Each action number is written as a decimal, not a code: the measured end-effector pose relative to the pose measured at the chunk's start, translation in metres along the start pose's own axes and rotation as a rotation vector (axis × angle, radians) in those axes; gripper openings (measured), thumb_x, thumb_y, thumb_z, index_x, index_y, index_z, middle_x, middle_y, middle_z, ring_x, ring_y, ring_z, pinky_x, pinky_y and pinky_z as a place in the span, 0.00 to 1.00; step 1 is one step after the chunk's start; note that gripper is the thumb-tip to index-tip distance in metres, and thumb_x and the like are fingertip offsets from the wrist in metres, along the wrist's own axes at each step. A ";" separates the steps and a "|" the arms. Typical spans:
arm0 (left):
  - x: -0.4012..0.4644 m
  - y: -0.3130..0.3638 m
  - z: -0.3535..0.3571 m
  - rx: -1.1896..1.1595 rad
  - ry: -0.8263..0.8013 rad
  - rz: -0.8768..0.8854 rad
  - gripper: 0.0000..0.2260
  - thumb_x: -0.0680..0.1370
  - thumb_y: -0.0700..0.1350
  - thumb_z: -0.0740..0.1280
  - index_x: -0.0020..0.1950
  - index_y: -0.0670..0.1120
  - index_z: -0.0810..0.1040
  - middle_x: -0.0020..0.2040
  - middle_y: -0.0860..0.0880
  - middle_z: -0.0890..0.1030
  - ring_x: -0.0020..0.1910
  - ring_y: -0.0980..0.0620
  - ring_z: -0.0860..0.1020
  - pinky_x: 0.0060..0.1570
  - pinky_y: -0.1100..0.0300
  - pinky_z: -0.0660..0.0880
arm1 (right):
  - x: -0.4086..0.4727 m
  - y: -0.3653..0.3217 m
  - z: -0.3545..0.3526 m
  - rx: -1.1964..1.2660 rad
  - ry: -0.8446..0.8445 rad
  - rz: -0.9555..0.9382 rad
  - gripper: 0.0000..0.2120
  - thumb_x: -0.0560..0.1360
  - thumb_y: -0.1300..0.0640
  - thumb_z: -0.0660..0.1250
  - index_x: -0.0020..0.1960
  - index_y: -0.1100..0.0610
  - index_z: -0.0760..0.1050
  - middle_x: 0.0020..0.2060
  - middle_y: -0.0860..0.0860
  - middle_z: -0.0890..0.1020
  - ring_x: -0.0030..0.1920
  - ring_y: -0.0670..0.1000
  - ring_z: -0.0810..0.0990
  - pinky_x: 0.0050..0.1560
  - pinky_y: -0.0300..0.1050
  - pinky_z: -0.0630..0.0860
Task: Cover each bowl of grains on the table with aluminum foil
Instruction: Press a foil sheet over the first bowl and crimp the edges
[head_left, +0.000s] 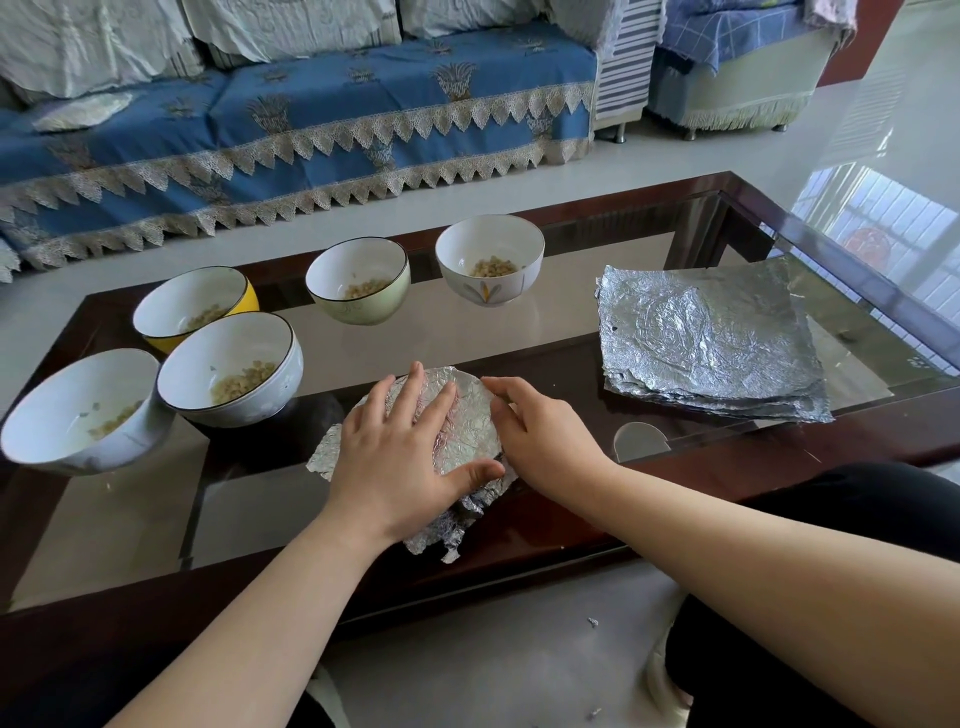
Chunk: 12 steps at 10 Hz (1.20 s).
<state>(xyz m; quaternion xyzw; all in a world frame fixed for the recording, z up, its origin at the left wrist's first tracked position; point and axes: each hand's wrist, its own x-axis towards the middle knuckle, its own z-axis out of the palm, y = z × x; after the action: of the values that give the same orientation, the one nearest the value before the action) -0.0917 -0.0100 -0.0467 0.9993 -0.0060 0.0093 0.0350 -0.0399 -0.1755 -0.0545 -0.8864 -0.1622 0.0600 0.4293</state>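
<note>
A bowl under a crinkled foil sheet (470, 415) stands at the table's near middle; the bowl itself is hidden. My left hand (400, 457) lies flat on the foil top, fingers spread. My right hand (540, 431) presses the foil down at the bowl's right rim with curled fingers. Several uncovered bowls hold grains: a white one (78, 410) at far left, a grey-white one (231, 369), a yellow one (195, 306), a pale green one (358, 280) and a white flower-painted one (491, 260). A stack of foil sheets (711, 343) lies to the right.
The glass table (571, 332) has a dark wooden frame. A sofa with a blue cover (311, 124) stands behind it, with a piece of foil (83, 111) on its seat. Small foil scraps (592, 621) lie on the floor near my knees.
</note>
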 end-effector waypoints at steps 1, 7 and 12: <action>0.000 0.000 0.001 -0.001 0.005 -0.003 0.55 0.60 0.83 0.31 0.80 0.58 0.54 0.82 0.50 0.48 0.79 0.45 0.49 0.73 0.43 0.53 | 0.005 0.002 0.000 0.116 -0.005 0.082 0.16 0.82 0.53 0.58 0.68 0.50 0.73 0.30 0.40 0.71 0.30 0.39 0.69 0.34 0.32 0.64; 0.000 0.001 0.000 0.006 0.000 -0.008 0.55 0.59 0.83 0.30 0.80 0.58 0.53 0.82 0.50 0.47 0.79 0.45 0.48 0.74 0.44 0.53 | 0.001 -0.003 0.003 0.223 -0.015 0.105 0.19 0.83 0.55 0.57 0.73 0.57 0.69 0.56 0.52 0.81 0.51 0.46 0.75 0.47 0.33 0.67; 0.001 0.000 0.002 0.012 -0.004 -0.005 0.54 0.60 0.83 0.30 0.80 0.58 0.52 0.82 0.50 0.47 0.79 0.45 0.48 0.75 0.43 0.53 | 0.010 0.004 0.008 0.709 -0.148 0.310 0.14 0.82 0.59 0.58 0.61 0.50 0.79 0.48 0.46 0.84 0.48 0.47 0.80 0.57 0.48 0.77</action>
<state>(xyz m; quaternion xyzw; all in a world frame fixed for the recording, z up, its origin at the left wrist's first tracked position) -0.0906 -0.0098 -0.0482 0.9996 -0.0033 0.0074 0.0289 -0.0314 -0.1680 -0.0621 -0.6904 -0.0261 0.2403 0.6819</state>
